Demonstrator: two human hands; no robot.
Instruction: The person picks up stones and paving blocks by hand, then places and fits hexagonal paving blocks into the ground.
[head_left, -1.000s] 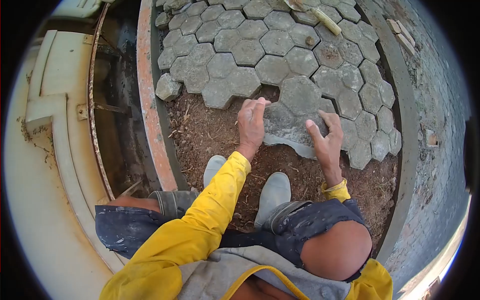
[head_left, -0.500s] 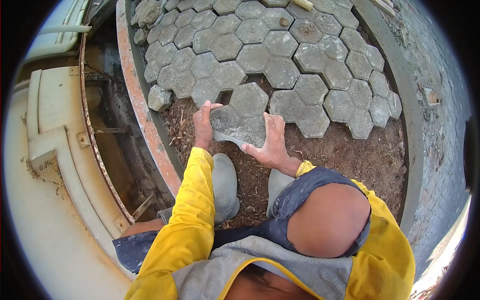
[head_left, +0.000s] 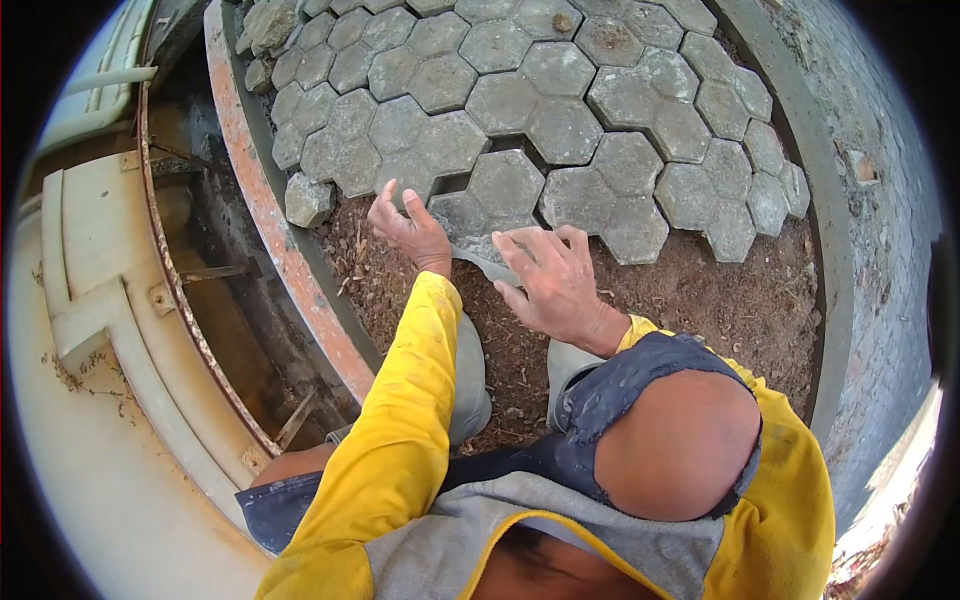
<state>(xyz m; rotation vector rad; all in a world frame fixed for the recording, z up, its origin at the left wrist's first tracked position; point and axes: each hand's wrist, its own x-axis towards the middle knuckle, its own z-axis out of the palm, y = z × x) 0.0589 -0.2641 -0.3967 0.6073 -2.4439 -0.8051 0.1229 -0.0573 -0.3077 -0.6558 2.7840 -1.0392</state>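
A grey three-lobed concrete paver lies at the near edge of the laid paving, with narrow dark gaps on its far side. Beside its left edge is my left hand, fingers apart and gripping nothing. My right hand is spread over the paver's near right corner and hides part of it; whether the fingertips touch it I cannot tell.
Rows of interlocking hexagonal pavers extend away from me. Brown soil lies between them and my boots. A reddish kerb runs along the left, a concrete edging along the right. A loose stone chunk rests near the left kerb.
The paver has gone from being held tilted between both hands to lying among the others. My left hand has let go and drawn left; my right hand has opened.
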